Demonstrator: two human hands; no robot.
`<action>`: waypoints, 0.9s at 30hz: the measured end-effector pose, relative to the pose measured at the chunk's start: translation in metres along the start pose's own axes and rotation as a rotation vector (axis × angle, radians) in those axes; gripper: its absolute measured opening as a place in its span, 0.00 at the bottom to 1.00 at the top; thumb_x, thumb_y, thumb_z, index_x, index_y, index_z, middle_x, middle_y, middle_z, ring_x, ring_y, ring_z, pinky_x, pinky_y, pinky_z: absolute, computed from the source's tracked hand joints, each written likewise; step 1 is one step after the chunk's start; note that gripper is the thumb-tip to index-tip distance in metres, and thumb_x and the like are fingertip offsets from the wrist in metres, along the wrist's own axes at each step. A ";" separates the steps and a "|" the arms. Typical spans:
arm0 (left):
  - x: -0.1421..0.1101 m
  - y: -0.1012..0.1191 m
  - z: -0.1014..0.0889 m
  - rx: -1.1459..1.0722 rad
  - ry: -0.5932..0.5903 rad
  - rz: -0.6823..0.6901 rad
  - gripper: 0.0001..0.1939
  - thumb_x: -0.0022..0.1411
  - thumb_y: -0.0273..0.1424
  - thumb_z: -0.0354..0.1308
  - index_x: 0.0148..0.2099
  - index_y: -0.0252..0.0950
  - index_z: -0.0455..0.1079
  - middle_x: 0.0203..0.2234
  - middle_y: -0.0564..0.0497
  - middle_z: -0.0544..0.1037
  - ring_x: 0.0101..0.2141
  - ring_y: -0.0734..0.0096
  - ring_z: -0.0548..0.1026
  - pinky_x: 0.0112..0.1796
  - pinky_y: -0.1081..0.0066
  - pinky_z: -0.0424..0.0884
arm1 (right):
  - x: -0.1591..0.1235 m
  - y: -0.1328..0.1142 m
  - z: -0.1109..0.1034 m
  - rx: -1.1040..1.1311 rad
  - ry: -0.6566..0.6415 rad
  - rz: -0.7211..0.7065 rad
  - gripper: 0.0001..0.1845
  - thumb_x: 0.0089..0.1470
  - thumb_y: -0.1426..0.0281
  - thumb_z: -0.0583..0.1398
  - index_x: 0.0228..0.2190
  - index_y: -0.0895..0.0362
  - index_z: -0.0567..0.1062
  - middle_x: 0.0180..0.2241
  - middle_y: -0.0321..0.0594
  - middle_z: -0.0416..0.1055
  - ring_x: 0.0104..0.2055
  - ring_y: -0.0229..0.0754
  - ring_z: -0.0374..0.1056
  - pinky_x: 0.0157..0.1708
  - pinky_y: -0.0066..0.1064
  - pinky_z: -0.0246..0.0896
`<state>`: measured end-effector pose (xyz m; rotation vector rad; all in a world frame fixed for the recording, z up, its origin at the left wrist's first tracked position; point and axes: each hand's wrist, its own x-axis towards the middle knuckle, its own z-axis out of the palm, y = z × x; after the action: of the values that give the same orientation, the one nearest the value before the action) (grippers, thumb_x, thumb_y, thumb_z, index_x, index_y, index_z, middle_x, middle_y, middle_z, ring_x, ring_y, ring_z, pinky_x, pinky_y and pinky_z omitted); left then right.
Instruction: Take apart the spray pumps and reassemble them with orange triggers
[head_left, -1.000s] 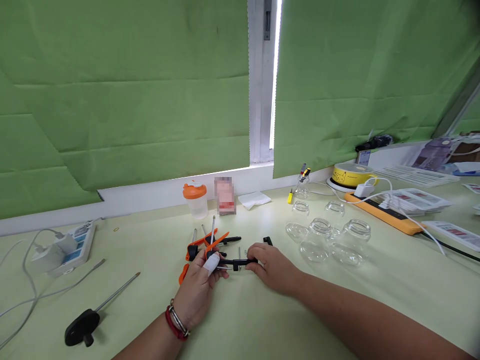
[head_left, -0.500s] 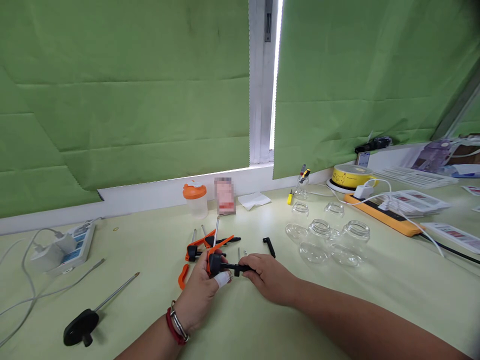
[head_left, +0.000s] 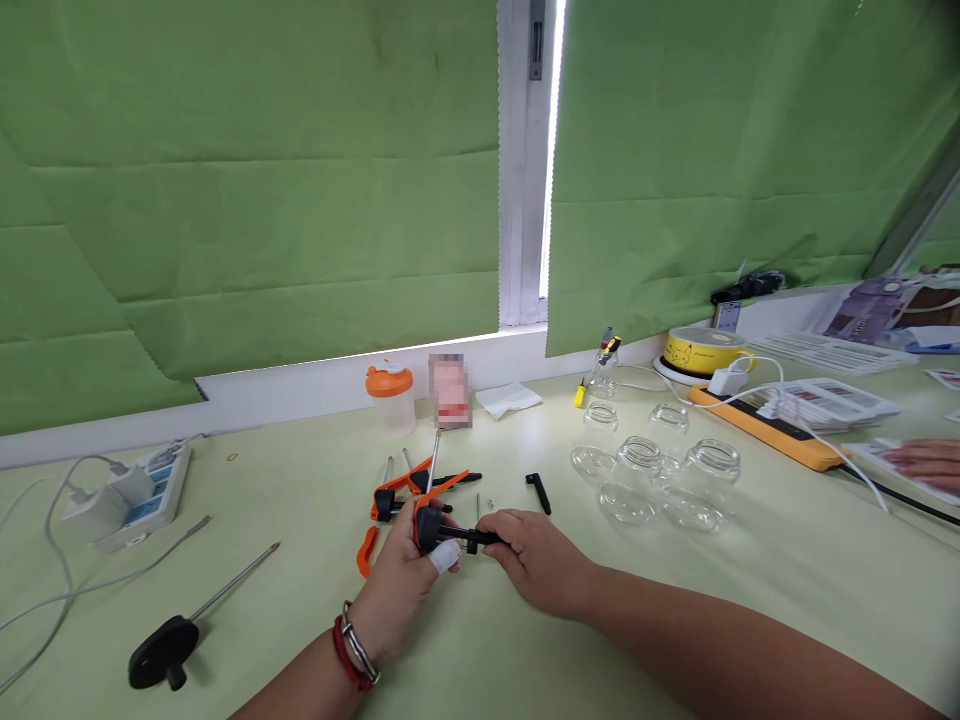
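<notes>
Where hands meet, black part half-hidden

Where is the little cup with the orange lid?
The cup with the orange lid stands at the back of the table, under the window, just left of the blurred pink packet.

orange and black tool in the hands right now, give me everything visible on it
The orange and black tool looks like plastic: a black body with an orange lever pointing up and right, and a thin black rod running out to the right. It is lifted just above the pale green table, tilted. The left hand, with a white-wrapped fingertip, grips the body from below; the right hand pinches the rod's end. Similar orange and black parts lie just behind it. Finer detail is too small to tell.
</notes>
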<state>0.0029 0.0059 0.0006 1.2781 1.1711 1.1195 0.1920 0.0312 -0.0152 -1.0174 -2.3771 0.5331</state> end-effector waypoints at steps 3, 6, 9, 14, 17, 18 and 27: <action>-0.001 -0.002 0.000 0.003 -0.013 -0.007 0.16 0.53 0.30 0.58 0.44 0.41 0.61 0.35 0.55 0.71 0.29 0.76 0.68 0.33 0.72 0.68 | 0.000 -0.002 0.001 0.026 0.005 0.018 0.13 0.56 0.73 0.51 0.42 0.59 0.70 0.35 0.44 0.72 0.36 0.43 0.65 0.36 0.32 0.58; -0.001 -0.004 -0.001 0.004 -0.028 -0.006 0.15 0.54 0.31 0.57 0.44 0.42 0.60 0.35 0.55 0.71 0.29 0.76 0.68 0.34 0.72 0.68 | 0.001 -0.004 0.003 0.027 0.019 0.015 0.14 0.55 0.73 0.51 0.42 0.60 0.70 0.35 0.45 0.72 0.36 0.43 0.65 0.35 0.32 0.58; -0.003 -0.001 0.001 -0.015 -0.023 -0.003 0.17 0.55 0.31 0.57 0.47 0.42 0.59 0.39 0.52 0.71 0.35 0.72 0.70 0.38 0.69 0.68 | 0.001 -0.005 0.005 0.024 0.025 -0.046 0.19 0.56 0.74 0.49 0.48 0.58 0.68 0.34 0.44 0.71 0.34 0.42 0.65 0.34 0.32 0.58; -0.012 0.007 0.004 0.026 0.030 -0.001 0.34 0.55 0.31 0.58 0.60 0.48 0.47 0.56 0.46 0.59 0.54 0.60 0.63 0.52 0.58 0.60 | -0.001 -0.008 0.005 0.121 0.019 -0.104 0.23 0.57 0.75 0.47 0.54 0.55 0.63 0.34 0.43 0.68 0.32 0.39 0.63 0.33 0.29 0.58; -0.016 0.006 0.003 0.092 0.026 0.146 0.37 0.54 0.31 0.58 0.62 0.49 0.44 0.63 0.48 0.45 0.62 0.56 0.47 0.57 0.55 0.52 | -0.003 -0.014 0.004 0.252 0.001 -0.053 0.21 0.58 0.73 0.47 0.53 0.55 0.64 0.28 0.38 0.66 0.29 0.37 0.62 0.32 0.30 0.58; -0.016 0.005 0.002 0.111 0.012 0.209 0.38 0.54 0.31 0.58 0.62 0.48 0.44 0.64 0.49 0.42 0.62 0.57 0.43 0.58 0.56 0.49 | -0.004 -0.016 0.004 0.323 -0.019 -0.024 0.20 0.58 0.72 0.48 0.51 0.55 0.65 0.26 0.36 0.65 0.27 0.36 0.61 0.31 0.29 0.58; -0.020 0.000 0.009 0.439 0.075 0.581 0.39 0.48 0.29 0.64 0.56 0.44 0.45 0.62 0.41 0.45 0.63 0.51 0.40 0.57 0.49 0.49 | -0.003 -0.027 0.014 1.023 -0.191 0.169 0.12 0.57 0.65 0.52 0.41 0.57 0.66 0.24 0.31 0.58 0.20 0.30 0.59 0.20 0.23 0.57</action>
<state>0.0095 -0.0151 0.0005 2.0188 1.1713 1.3737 0.1710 0.0093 -0.0129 -0.6736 -1.7272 1.7209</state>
